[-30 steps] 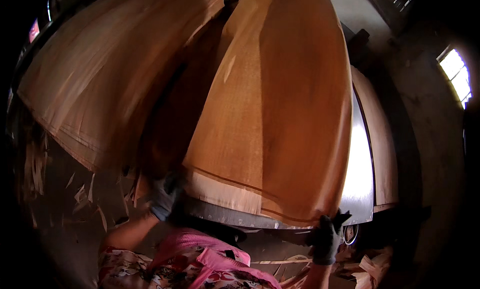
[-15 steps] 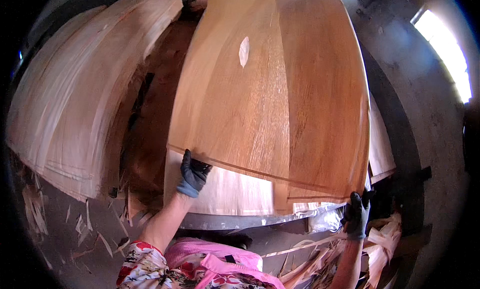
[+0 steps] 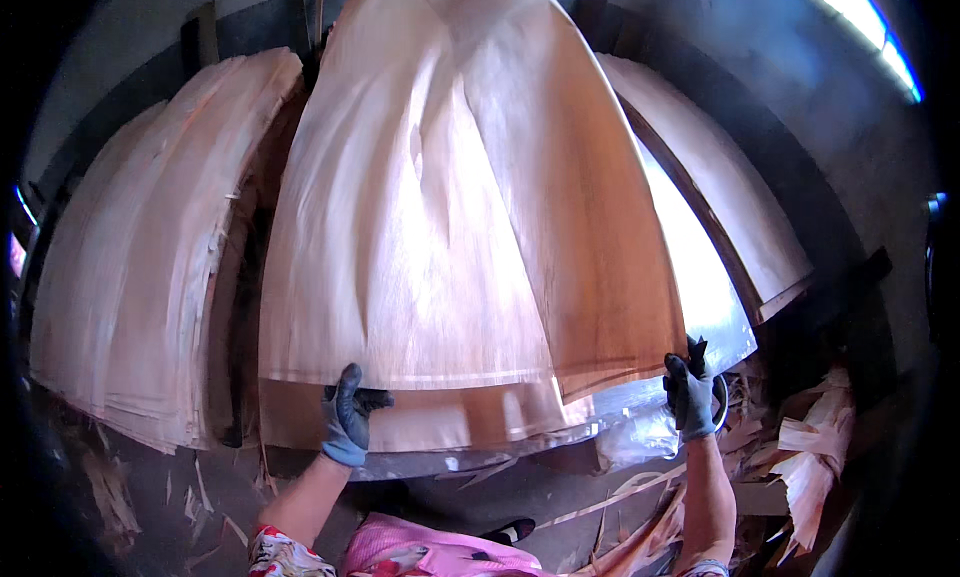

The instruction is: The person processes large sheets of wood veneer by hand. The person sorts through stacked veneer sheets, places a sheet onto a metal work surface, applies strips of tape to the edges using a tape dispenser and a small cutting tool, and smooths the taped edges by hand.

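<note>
A large, thin sheet of wood veneer [image 3: 460, 267] spans the middle, pale with glare on its left and orange-brown on its right. It bends in waves, and a narrow slit-like mark shows in its upper part. Gloved in black and grey, my left hand [image 3: 348, 419] pinches the near edge left of centre, thumb on top. At the near right corner my right hand [image 3: 690, 392] grips the same sheet; some of its fingers are hidden. Beneath the raised edge lies more veneer [image 3: 430, 424], on a table with a grey, shiny edge [image 3: 440, 464].
A tall stack of veneer sheets [image 3: 130, 277] stands at the left, and another stack [image 3: 725, 187] at the right. Crumpled clear plastic [image 3: 640, 439] hangs at the table's front edge. Torn veneer scraps [image 3: 810, 457] litter the floor at lower right, with thin splinters at lower left.
My view has shifted. Both hands keep their hold on the veneer sheet, whose left part now bends and catches bright glare. The left and right stacks show more fully.
</note>
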Action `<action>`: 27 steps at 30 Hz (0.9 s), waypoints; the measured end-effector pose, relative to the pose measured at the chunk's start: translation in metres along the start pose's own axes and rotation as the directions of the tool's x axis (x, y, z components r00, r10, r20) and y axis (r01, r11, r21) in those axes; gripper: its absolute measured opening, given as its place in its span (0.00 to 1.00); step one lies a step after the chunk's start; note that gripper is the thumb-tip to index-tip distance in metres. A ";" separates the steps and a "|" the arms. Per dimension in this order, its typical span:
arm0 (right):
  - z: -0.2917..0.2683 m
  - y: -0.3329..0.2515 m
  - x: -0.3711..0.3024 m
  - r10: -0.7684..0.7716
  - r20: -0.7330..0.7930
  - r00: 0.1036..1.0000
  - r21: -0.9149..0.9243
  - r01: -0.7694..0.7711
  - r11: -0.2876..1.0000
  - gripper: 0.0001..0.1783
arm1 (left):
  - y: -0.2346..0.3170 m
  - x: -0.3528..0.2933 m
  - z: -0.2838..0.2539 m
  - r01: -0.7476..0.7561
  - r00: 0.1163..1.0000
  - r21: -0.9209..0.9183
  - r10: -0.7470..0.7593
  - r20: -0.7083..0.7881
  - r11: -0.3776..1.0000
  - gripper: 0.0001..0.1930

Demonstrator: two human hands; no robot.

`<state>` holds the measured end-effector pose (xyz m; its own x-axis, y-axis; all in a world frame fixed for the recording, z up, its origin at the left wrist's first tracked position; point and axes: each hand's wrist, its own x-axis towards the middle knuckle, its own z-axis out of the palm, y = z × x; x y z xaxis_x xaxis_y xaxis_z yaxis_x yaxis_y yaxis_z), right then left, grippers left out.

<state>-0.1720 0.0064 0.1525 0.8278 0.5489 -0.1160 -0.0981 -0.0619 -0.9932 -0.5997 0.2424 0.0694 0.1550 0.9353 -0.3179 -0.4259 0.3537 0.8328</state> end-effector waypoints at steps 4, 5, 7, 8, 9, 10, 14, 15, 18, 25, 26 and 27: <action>-0.071 0.038 0.038 0.000 0.082 0.997 -0.006 0.000 1.000 0.28 | -0.040 -0.042 0.014 0.113 0.992 0.007 -0.112 -0.054 0.994 0.20; -0.085 0.044 0.045 -0.017 0.119 0.993 -0.001 0.018 1.000 0.27 | -0.048 -0.056 0.023 0.121 0.990 0.045 -0.117 -0.084 0.992 0.19; -0.113 0.063 0.061 -0.014 0.118 0.993 0.004 0.014 1.000 0.27 | -0.066 -0.078 0.037 0.184 0.969 0.076 -0.168 -0.179 0.980 0.17; -0.125 0.075 0.069 -0.013 0.118 0.993 0.008 0.012 1.000 0.28 | -0.075 -0.088 0.044 0.197 0.967 0.089 -0.178 -0.183 0.976 0.17; -0.136 0.088 0.074 -0.003 0.126 0.992 0.054 -0.003 0.999 0.26 | -0.084 -0.096 0.051 0.212 0.964 0.104 -0.190 -0.186 0.972 0.16; -0.147 0.101 0.081 0.002 0.134 0.991 0.038 -0.008 0.999 0.26 | -0.091 -0.104 0.061 0.229 0.960 0.115 -0.205 -0.191 0.967 0.16; -0.170 0.117 0.104 -0.003 0.164 0.986 -0.025 0.007 1.000 0.26 | -0.134 -0.109 0.056 0.225 0.958 0.292 -0.156 -0.241 0.930 0.16; -0.174 0.118 0.108 0.005 0.178 0.984 -0.004 -0.005 1.000 0.25 | -0.144 -0.111 0.060 0.244 0.956 0.073 -0.227 -0.184 0.967 0.17; -0.197 0.141 0.119 -0.124 0.131 0.984 -0.073 0.134 0.988 0.23 | -0.168 -0.109 0.069 0.250 0.950 -0.051 -0.255 -0.180 0.967 0.21; -0.218 0.163 0.129 -0.089 0.114 0.990 -0.227 0.113 0.967 0.23 | -0.172 -0.103 0.080 0.182 0.962 0.033 -0.171 -0.215 0.983 0.14; -0.210 0.162 0.134 -0.098 0.144 0.985 -0.237 0.131 0.963 0.23 | -0.178 -0.096 0.078 0.188 0.955 0.017 -0.178 -0.238 0.982 0.13; -0.202 0.158 0.144 -0.109 0.173 0.979 -0.247 0.151 0.957 0.23 | -0.182 -0.087 0.074 0.191 0.948 0.003 -0.184 -0.261 0.982 0.13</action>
<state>0.0428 -0.0929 -0.0220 0.7252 0.6886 -0.0044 0.1672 -0.1823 -0.9689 -0.4693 0.0973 -0.0213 -0.0074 0.8197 -0.5727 -0.3856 0.5261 0.7580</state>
